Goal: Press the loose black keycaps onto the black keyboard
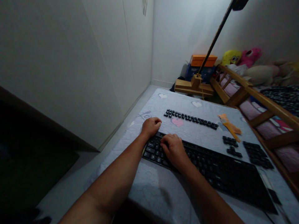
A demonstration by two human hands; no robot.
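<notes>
A black keyboard lies at a slant on the cloth-covered surface, with keycaps fitted at its near left end. My left hand rests by its far left corner, fingers curled; whatever they hold is hidden. Over the left part of the keys, my right hand has its thumb and fingers pinched together close to the key rows. Any small piece between them cannot be made out. Beyond the keyboard stretches a line of loose black keycaps. More keycaps sit in small groups and a larger block to the right.
An orange and yellow tool or cloth-like item lies beyond the keyboard. A wooden bed rail runs along the right. White cabinet doors stand on the left. A wooden stand with a dark pole is at the back, near stacked boxes.
</notes>
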